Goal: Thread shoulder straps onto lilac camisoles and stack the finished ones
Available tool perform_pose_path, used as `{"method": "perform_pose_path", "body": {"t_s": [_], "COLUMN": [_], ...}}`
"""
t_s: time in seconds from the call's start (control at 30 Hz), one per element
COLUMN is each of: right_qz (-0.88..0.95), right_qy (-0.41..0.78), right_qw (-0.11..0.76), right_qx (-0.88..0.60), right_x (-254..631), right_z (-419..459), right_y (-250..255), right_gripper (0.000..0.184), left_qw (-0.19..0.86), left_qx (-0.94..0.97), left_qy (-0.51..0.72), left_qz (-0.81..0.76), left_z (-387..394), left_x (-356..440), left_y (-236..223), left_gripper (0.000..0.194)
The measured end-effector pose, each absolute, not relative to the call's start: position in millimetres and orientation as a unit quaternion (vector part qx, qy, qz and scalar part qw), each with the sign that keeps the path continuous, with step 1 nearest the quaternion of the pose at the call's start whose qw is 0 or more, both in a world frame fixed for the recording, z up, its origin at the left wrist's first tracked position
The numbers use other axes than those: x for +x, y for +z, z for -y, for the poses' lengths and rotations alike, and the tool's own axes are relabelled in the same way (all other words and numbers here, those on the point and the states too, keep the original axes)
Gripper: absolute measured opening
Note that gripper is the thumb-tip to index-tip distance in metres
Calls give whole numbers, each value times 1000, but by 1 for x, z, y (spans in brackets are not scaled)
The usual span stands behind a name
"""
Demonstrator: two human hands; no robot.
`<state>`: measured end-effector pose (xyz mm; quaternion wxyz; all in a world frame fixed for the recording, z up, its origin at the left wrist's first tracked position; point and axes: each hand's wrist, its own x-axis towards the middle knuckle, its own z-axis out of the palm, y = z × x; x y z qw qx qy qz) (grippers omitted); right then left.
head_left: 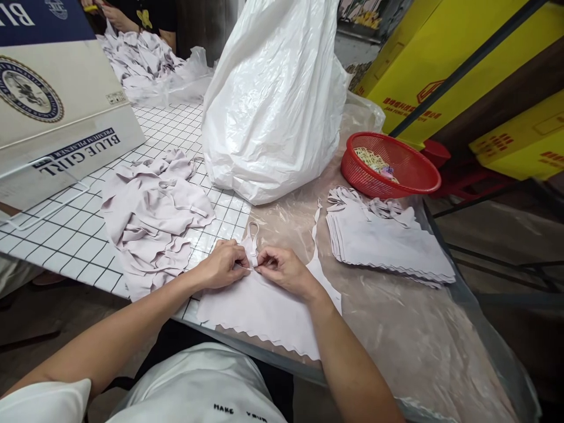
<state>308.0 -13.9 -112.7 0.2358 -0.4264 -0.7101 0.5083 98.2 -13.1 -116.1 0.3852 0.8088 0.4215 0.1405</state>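
Observation:
A pale pink camisole (268, 311) with a wavy hem lies spread at the table's near edge, hem toward me. My left hand (227, 263) and my right hand (282, 269) meet at its upper edge, both pinching the base of one shoulder strap (252, 238). That strap stands up in a loop between them. The other strap (315, 226) trails loose up to the right. My fingertips hide just what lies between them.
Loose pale garments (154, 211) are heaped on the left; a neat garment stack (383, 235) lies right. Behind stand a white plastic bag (273, 106), a red basket (392, 161) and a carton (66, 111). A co-worker's hand (118, 19) shows beyond another garment pile (141, 56).

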Motion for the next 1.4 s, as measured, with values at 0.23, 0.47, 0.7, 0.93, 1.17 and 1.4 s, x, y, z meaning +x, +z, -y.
{"method": "perform_pose_path", "body": {"t_s": [0.23, 0.47, 0.7, 0.93, 1.17, 1.4], "right_qz": [728, 703, 617, 623, 647, 643], "right_qy": [484, 492, 557, 560, 533, 525], "right_qw": [250, 285, 312, 297, 279, 292], "right_qx": [-417, -428, -461, -458, -468, -475], "right_x": [303, 294, 291, 294, 294, 294], "right_z": [17, 20, 16, 12, 10, 9], "right_y": [-109, -117, -118, -124, -128, -131], "right_gripper": [6, 3, 24, 29, 25, 22], "left_qw": [381, 353, 521, 721, 708, 641], "left_qx": [811, 817, 728, 405, 374, 485], "left_qy": [138, 123, 167, 330, 394, 281], "left_qz": [-423, -440, -414, -456, -452, -524], "left_z": [13, 13, 3, -14, -56, -92], "left_x": [98, 100, 90, 96, 102, 118], "left_y": [-115, -116, -108, -99, -63, -79], "left_gripper": [12, 17, 19, 54, 46, 22]}}
